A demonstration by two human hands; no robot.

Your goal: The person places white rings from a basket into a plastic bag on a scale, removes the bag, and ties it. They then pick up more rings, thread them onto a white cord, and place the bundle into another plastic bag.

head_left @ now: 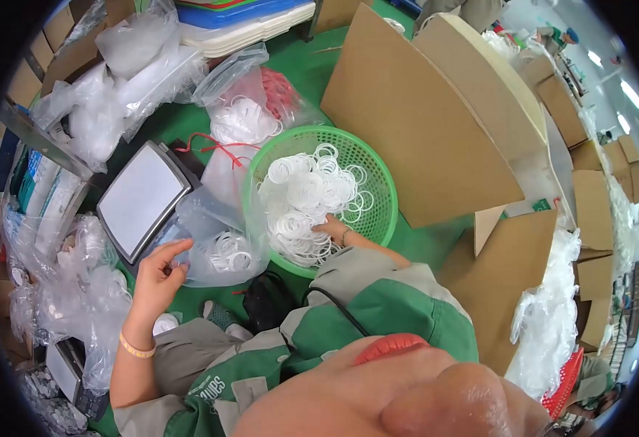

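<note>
White plastic rings (306, 191) lie in a loose heap inside a round green basket (383, 175). My right hand (330, 230) reaches over the basket's near side into the heap, touching the rings; its fingertips are partly hidden among them, so its grip cannot be made out. To the left, a clear plastic bag (201, 218) with some white rings (230, 251) in it leans against the basket. Beside this bag is my left hand (161, 273), its thumb and forefinger apart at the bag's edge. A scale (143, 197) with a pale flat top lies just beyond that hand.
Another bag (245, 120) of white rings and red pieces stands behind the basket. Large cardboard sheets (421, 124) rise on the right. Clear plastic bags (79, 291) pile up at the left, and stacked trays (247, 29) stand at the back. A dark bag (268, 302) lies near my foot.
</note>
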